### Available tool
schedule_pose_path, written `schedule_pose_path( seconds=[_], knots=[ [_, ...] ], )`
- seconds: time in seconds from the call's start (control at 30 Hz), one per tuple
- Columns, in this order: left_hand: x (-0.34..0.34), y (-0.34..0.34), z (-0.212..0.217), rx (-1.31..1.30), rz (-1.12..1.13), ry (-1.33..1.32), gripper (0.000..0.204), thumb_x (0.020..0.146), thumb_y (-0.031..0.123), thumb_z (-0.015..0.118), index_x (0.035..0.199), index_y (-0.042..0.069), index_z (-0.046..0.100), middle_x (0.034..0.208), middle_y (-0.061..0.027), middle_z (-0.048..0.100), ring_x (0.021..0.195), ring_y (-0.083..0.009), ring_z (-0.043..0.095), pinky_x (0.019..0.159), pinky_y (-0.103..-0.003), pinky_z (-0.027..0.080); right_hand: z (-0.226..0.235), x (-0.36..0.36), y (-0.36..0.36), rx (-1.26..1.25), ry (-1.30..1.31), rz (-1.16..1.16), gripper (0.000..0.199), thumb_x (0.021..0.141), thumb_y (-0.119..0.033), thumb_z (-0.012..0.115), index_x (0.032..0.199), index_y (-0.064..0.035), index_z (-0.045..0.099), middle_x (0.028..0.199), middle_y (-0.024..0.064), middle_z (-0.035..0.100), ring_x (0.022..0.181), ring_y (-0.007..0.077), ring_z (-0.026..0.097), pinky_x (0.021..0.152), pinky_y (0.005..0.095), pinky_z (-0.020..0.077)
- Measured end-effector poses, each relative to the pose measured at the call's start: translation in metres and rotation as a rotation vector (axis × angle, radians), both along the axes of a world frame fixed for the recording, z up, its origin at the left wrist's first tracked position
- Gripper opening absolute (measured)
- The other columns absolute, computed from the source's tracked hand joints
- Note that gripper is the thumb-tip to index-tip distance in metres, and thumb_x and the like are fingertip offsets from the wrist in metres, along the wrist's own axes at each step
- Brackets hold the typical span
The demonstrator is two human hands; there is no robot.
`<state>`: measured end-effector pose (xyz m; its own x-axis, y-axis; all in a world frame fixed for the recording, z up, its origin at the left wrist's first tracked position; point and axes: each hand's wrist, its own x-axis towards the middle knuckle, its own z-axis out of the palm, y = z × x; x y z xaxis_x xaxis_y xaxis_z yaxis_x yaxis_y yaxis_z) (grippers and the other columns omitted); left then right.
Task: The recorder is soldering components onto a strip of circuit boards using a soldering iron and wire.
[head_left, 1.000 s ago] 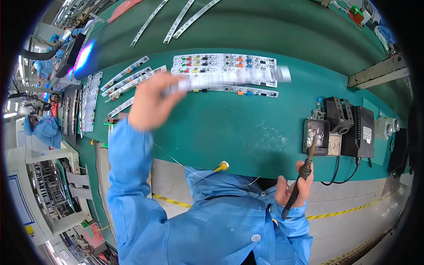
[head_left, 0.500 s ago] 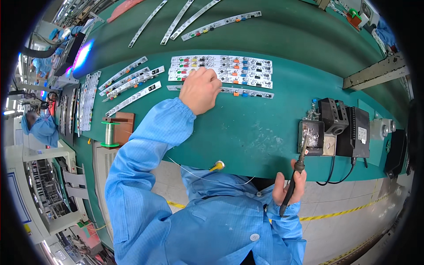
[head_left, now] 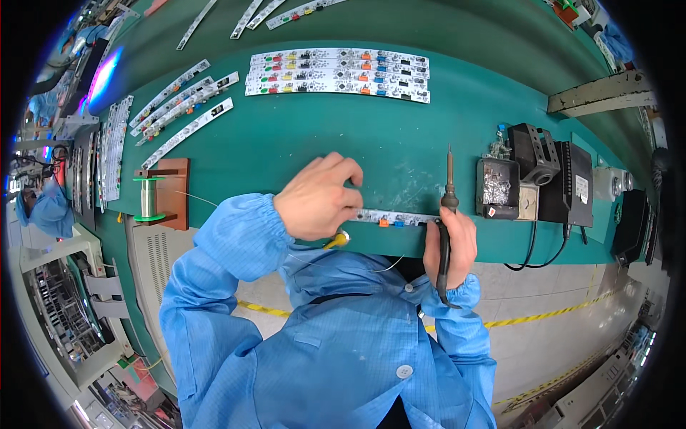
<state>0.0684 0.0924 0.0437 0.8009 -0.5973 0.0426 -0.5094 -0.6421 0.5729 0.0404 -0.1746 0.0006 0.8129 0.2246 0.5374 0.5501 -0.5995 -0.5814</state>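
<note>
A narrow white circuit board (head_left: 396,219) with orange and blue parts lies near the front edge of the green bench. My left hand (head_left: 319,199) curls over its left part, gripping it and hiding that stretch. My right hand (head_left: 457,243) is wrapped round a soldering iron (head_left: 448,193), its tip pointing away from me. The fingers of this hand are beside the board's right end. Farther off, several similar boards (head_left: 337,74) lie in a stack of parallel rows.
On the right stand a metal tip-cleaning tray (head_left: 498,187), a black iron holder (head_left: 532,154) and a black box (head_left: 572,182). A solder spool (head_left: 148,199) is on the left, with loose boards (head_left: 187,134) beyond it. A yellow-clipped cord (head_left: 337,240) lies at the front edge.
My left hand has drawn one board from the near side of the stack toward me. The soldering iron has moved left, away from the tray, to the board's right end.
</note>
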Motion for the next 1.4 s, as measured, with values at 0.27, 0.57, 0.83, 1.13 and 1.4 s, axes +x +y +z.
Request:
schedule_pose_path(
  seconds=[0.27,0.57,0.83,1.13,1.4],
  knots=[
    [-0.077,-0.051,-0.002,-0.127,0.081,-0.141,0.024,0.064,0.017,0.078,0.081,0.008,0.064,0.086,-0.0048,0.057,0.075,-0.0219,0.055,0.065,-0.036,0.043,-0.003,0.006,0.003,-0.017,-0.005,0.017,0.042,0.073,0.012,0.067,0.113,0.0024,0.060,0.102,0.0212,0.065,0.089,0.0365,0.063,0.085,0.0426,0.0483],
    [-0.097,-0.081,-0.020,-0.549,0.231,-0.123,0.020,0.066,0.001,0.074,0.082,0.001,0.064,0.080,-0.0071,0.060,0.064,-0.0214,0.058,0.053,-0.032,0.044,0.009,-0.029,-0.012,0.308,0.227,0.184,0.048,0.086,0.002,0.061,0.130,0.0002,0.044,0.110,0.0254,0.057,0.096,0.0292,0.061,0.089,0.0446,0.0475],
    [-0.086,-0.096,-0.010,-0.644,0.270,0.020,0.020,0.067,-0.003,0.072,0.085,0.002,0.064,0.083,-0.0090,0.061,0.062,-0.0224,0.060,0.052,-0.031,0.046,0.008,-0.050,-0.009,0.471,0.345,0.183,0.053,0.082,0.012,0.059,0.130,-0.0041,0.044,0.097,0.0221,0.060,0.086,0.0232,0.062,0.076,0.0349,0.0503],
    [-0.010,-0.100,0.030,-0.324,0.163,-0.288,0.019,0.067,0.001,0.073,0.083,0.004,0.065,0.087,-0.0093,0.060,0.070,-0.0259,0.058,0.060,-0.036,0.048,-0.022,-0.011,-0.039,0.475,-0.088,-0.209,0.047,0.091,-0.003,0.058,0.135,-0.0018,0.041,0.126,0.0301,0.054,0.087,0.0195,0.057,0.078,0.0338,0.0486],
    [0.156,-0.152,-0.005,-0.244,0.072,0.105,0.022,0.078,0.005,0.059,0.095,0.007,0.073,0.095,-0.0133,0.068,0.094,-0.0323,0.064,0.080,-0.042,0.053,-0.037,-0.008,-0.044,0.551,-0.096,-0.280,0.048,0.092,-0.006,0.056,0.137,-0.0051,0.038,0.129,0.0276,0.053,0.094,0.0208,0.055,0.089,0.0375,0.0453]
  ],
)
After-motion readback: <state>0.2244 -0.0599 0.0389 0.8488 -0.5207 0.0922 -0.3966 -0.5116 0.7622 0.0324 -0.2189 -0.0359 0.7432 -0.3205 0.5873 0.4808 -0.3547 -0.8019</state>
